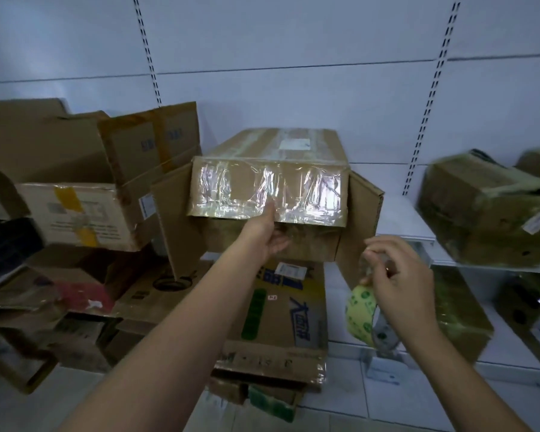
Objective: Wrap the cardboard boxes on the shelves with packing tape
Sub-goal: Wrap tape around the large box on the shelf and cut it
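Progress: long brown cardboard box (272,169) on the stack, front flap glossy with clear tape, side flaps loose | our left hand (270,235) grips that flap's edge | right hand (399,275) pinches yellow-green packing tape roll (360,313) | leftward boxes look unwrapped.

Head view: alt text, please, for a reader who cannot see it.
A left hand grips the taped flap of an open cardboard box on a shelf, while the right hand holds a tape roll.
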Demonstrator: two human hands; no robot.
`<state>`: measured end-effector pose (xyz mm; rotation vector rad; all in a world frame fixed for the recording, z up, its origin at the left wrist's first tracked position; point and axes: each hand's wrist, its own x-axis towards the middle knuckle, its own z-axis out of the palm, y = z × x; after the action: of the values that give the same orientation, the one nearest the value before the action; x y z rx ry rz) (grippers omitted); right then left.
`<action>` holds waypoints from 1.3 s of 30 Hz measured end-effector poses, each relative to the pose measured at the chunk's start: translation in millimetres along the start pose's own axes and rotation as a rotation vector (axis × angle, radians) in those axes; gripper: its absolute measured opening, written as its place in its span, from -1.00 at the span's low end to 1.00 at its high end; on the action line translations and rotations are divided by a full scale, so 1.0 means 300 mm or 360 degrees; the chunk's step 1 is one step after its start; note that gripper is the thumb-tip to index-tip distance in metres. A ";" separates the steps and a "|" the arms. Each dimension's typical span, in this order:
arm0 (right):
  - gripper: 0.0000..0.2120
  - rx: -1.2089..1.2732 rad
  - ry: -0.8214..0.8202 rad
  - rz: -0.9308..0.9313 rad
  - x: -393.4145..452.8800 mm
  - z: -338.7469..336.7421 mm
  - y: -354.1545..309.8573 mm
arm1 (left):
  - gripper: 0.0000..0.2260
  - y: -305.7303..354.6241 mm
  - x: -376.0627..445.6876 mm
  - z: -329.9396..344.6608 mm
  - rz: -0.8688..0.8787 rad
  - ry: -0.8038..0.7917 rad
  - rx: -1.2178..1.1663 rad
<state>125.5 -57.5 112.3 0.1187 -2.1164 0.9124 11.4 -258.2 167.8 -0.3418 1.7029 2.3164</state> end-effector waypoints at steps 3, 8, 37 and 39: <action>-0.91 -0.0026 0.0040 0.0111 -0.011 -0.014 0.026 | -0.50 0.011 0.019 0.013 -0.0067 0.0051 0.0089; -0.91 -0.0095 -0.0014 0.0109 0.010 -0.027 0.040 | -0.59 -0.009 -0.043 -0.013 0.0149 0.0052 0.0308; -0.77 -0.0320 -0.1194 -0.0093 0.346 0.252 -0.042 | -0.40 0.251 -0.123 -0.392 0.1954 0.0260 0.2843; -0.80 -0.0391 -0.1155 -0.0137 0.354 0.251 -0.044 | -0.28 0.257 -0.132 -0.470 0.1751 0.0292 0.3066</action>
<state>10.9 -93.1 164.7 0.4678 -2.8438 0.5935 29.2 -417.3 209.2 0.9176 3.5228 -0.2124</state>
